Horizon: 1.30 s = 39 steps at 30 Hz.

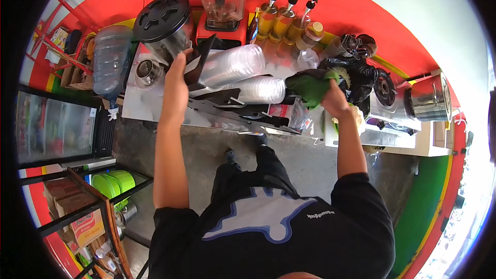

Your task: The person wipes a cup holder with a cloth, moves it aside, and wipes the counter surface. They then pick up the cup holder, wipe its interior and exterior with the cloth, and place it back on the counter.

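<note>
My left hand point(177, 80) is at the left end of a black organizer point(206, 106), its fingers against the dark panel, partly hidden. Stacks of clear plastic cups point(232, 65) and lids point(261, 90) lie in the organizer's compartments. Bunched in my right hand point(336, 98) is a dark green cloth point(310, 85), held just right of the lids. Beside the left hand stand a metal canister with a black lid point(163, 18) and a small steel cup point(149, 72).
A blender point(220, 0), pump bottles point(284, 23), a black plastic bag point(361, 77) and a steel pot point(431, 98) stand along the counter point(138, 104). Left are a water jug point(111, 59), a glass-door fridge point(57, 126) and a shelf with green baskets point(113, 186).
</note>
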{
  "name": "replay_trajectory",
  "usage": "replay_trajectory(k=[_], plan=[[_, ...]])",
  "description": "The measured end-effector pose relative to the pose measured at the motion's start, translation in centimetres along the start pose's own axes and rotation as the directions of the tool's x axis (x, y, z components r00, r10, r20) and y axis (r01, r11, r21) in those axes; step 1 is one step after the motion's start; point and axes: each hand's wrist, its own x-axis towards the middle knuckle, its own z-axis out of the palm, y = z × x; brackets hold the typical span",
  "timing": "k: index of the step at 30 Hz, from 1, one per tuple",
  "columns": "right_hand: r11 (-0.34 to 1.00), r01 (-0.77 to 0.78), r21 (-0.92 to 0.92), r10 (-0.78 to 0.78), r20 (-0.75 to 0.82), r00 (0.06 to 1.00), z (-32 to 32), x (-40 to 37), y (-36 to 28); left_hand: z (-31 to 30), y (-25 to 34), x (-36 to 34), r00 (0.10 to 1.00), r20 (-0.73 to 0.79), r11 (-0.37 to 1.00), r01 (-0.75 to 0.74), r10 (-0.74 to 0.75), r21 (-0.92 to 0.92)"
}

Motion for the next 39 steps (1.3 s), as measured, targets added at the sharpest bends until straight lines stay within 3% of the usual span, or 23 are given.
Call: replay_trajectory(k=[1,2,3,4,5,8,12,14,15,17,18,23,26,28,31,34,35,39], plan=[[0.974,0.153,0.165,-0.142,-0.079,0.987,-0.4,-1.1,0.5,-0.2,-1.2,-0.1,1.000,0.009,1.000,0.002,-0.002,-0.006],[0.973,0.160,0.164,-0.147,-0.090,0.985,-0.9,-2.7,1.1,-0.3,-2.5,-0.2,0.974,-0.046,0.959,-0.211,0.223,0.190],[0.957,0.284,-0.066,-0.291,-0.189,0.938,-0.8,-4.8,1.8,-0.3,-3.2,-0.5,0.896,-0.052,0.837,-0.391,0.442,0.384],[0.883,0.360,-0.300,-0.438,-0.254,0.862,-0.5,-6.8,2.8,0.1,-2.8,-1.5,0.878,-0.028,0.817,-0.434,0.479,0.379],[0.886,0.356,-0.298,-0.437,-0.273,0.857,0.1,-8.2,4.0,-0.1,-3.1,-1.8,0.882,-0.012,0.821,-0.433,0.471,0.373],[0.905,0.425,-0.032,-0.363,-0.581,0.728,3.4,-10.5,8.2,-0.9,-4.8,-2.2,0.780,0.051,0.660,-0.561,0.624,0.499],[0.935,0.343,0.091,-0.228,-0.588,0.776,4.0,-9.8,15.2,-2.1,-6.7,-3.8,0.751,-0.005,0.587,-0.512,0.660,0.626],[0.924,0.322,0.206,-0.175,-0.522,0.835,6.5,-9.7,16.7,-3.0,-7.9,-4.4,0.842,-0.059,0.596,-0.329,0.537,0.732],[0.922,0.326,0.210,-0.177,-0.519,0.836,7.4,-9.3,17.2,-3.6,-8.5,-4.1,0.839,-0.056,0.592,-0.333,0.542,0.734],[0.838,0.314,0.446,-0.178,-0.320,0.931,8.8,-8.1,17.9,-4.6,-9.4,-3.3,0.848,0.059,0.754,-0.498,0.527,0.429],[0.811,0.383,0.443,-0.230,-0.361,0.904,10.3,-7.7,17.7,-4.6,-9.4,-3.3,0.844,0.058,0.745,-0.501,0.533,0.440],[0.757,0.399,0.517,-0.257,-0.325,0.910,9.8,-5.2,16.5,-5.4,-9.1,-3.9,0.883,0.105,0.758,-0.450,0.458,0.472],[0.729,0.434,0.530,-0.250,-0.383,0.889,10.0,-3.3,15.8,-5.0,-8.9,-4.2,0.867,0.128,0.714,-0.472,0.481,0.517],[0.631,0.547,0.550,-0.284,-0.493,0.823,10.8,-0.9,16.5,-4.9,-9.1,-4.2,0.857,0.142,0.683,-0.485,0.495,0.546],[0.647,0.632,0.426,-0.133,-0.753,0.644,16.3,0.1,16.7,-5.2,-9.1,-4.1,0.870,0.159,0.708,-0.476,0.467,0.522],[0.804,0.525,0.279,-0.121,-0.788,0.604,17.5,3.5,20.6,-6.2,-9.3,-3.7,0.879,0.176,0.725,-0.468,0.444,0.505],[0.838,0.526,0.147,-0.217,-0.794,0.568,19.1,3.3,20.8,-6.4,-9.3,-3.6,0.877,0.193,0.717,-0.473,0.440,0.512],[0.946,0.320,-0.048,-0.255,-0.720,0.645,22.1,4.4,23.4,-7.1,-9.6,-3.4,0.857,0.226,0.700,-0.510,0.463,0.500]])
